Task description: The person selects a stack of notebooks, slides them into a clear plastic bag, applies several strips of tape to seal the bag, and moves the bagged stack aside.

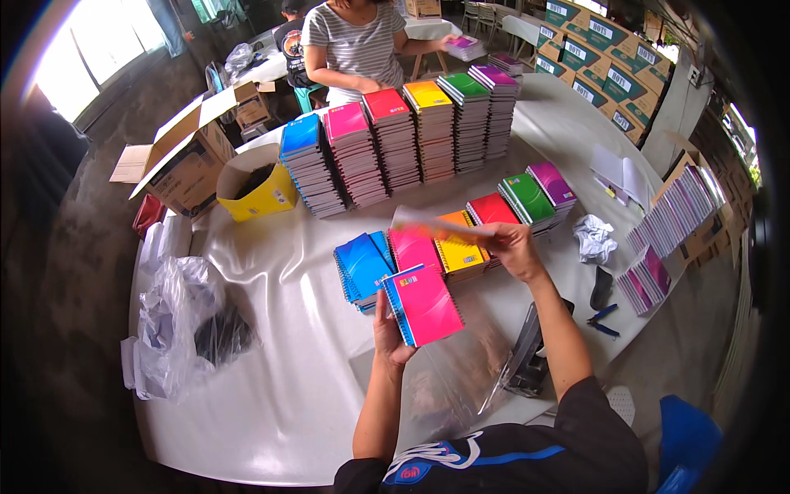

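Observation:
My left hand (390, 333) is closed on a pink spiral notebook (426, 308), with the blue edge and coil of another notebook showing under it. Raised over the short stacks, my right hand (515, 252) grips a notebook (436, 224) seen nearly edge-on and smeared by motion, so its cover colour is unclear. Beneath and around my hands is a row of short notebook stacks: blue (360, 265), pink (411, 249), yellow-orange (461, 255), red (494, 209), green (527, 198) and purple (551, 184).
Taller stacks (395, 148) of notebooks stand behind; a person (358, 49) across the table holds purple notebooks (466, 48). Plastic bags (177, 313) and a yellow box (263, 198) lie left. Crumpled paper (594, 239), pliers (603, 319) and a black tool (527, 354) are right.

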The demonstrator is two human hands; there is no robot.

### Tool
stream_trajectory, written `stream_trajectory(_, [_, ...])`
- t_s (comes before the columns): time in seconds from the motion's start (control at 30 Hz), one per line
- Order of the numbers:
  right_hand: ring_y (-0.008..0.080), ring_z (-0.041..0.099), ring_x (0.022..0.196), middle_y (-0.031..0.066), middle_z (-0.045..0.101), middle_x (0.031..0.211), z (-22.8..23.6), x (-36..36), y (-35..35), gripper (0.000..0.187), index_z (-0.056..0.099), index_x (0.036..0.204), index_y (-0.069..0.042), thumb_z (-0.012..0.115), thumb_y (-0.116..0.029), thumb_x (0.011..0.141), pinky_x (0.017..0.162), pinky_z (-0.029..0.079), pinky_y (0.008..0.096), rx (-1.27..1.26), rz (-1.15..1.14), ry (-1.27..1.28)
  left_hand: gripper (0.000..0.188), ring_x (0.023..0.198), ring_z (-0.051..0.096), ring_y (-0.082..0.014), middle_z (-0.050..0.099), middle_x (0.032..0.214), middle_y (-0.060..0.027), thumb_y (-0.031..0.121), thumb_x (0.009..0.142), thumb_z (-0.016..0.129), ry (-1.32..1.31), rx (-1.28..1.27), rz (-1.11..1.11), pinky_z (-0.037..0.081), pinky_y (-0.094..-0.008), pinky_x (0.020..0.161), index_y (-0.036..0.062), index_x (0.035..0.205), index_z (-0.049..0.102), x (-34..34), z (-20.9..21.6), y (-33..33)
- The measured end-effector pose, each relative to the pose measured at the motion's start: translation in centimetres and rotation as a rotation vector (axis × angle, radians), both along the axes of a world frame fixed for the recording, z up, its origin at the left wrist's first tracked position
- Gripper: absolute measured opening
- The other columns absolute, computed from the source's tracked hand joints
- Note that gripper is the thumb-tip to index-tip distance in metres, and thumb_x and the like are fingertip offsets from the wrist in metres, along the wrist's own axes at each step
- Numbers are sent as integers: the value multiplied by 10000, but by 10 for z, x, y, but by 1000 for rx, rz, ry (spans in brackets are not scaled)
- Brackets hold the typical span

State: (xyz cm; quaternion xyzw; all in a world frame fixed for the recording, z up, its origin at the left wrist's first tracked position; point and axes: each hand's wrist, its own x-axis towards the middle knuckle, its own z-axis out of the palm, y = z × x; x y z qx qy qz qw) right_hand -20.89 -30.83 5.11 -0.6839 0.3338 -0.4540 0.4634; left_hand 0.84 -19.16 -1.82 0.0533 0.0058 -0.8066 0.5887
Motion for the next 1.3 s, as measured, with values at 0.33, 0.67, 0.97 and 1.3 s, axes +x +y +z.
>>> stream_trajectory(0.33, [290,533,1157,124,596,1199,-47,-49,-31,466,568,1223,-79,675,-139,773,1048,336,397,-402,-287,906,582,1033,581,-377,568,1181,-224,88,684,530,17,51,-165,434,-467,958,-49,1242,443,-12,-23,13])
stream_trajectory(0.67, [215,618,1019,112,658,1074,-11,-60,-19,378,636,1102,-44,567,133,775,873,491,276,-38,215,-182,542,1120,539,-374,530,1257,-201,183,764,505,41,-105,-128,413,-520,967,-3,1270,450,-21,-16,-14])
stream_trajectory(0.97, [273,521,1170,129,564,1241,-46,-63,-45,420,611,1155,-80,572,51,758,1027,378,370,-267,-215,765,525,1075,571,-311,560,1181,-189,113,775,638,-193,-6,-233,462,-463,944,-14,1245,442,-28,-10,-5])
stream_trajectory(1.3, [184,658,916,103,691,980,-27,-91,-31,324,685,1022,-43,598,104,747,831,507,268,94,-60,-68,583,1093,567,-293,532,1238,-182,348,852,622,-49,72,-236,450,-464,957,17,1292,431,-44,-4,-16])
